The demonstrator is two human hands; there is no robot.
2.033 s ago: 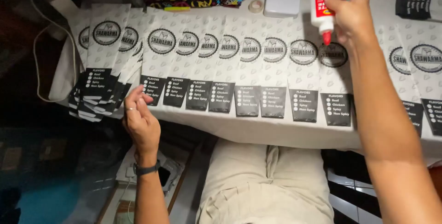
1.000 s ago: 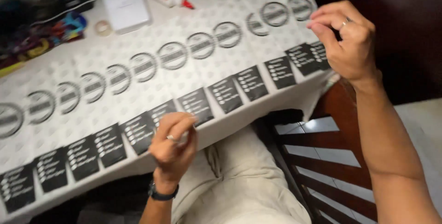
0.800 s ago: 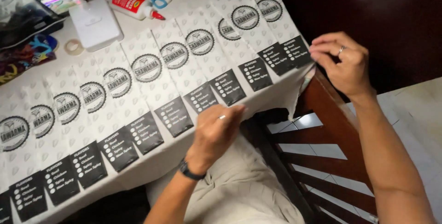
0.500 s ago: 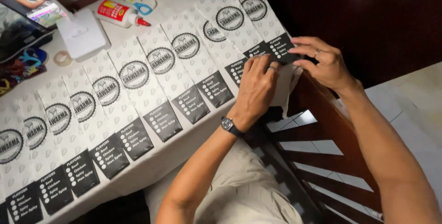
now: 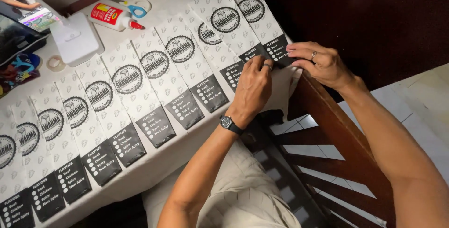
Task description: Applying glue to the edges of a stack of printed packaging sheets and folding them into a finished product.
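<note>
White paper sleeve (image 5: pixel 256 15), last of the row at the table (image 5: pixel 154 160) edge: left hand (image 5: pixel 254 86) and right hand (image 5: pixel 320 63) press its dark end with flattened fingers.

Left hand (image 5: pixel 255 85) and right hand (image 5: pixel 320 64) side by side, fingers down.

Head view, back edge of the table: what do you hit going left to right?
Tape roll → white box → glue bottle → blue-handled scissors. Nearer the table's front edge, farther right: left hand → right hand, both pressing on the last paper bag.
</note>
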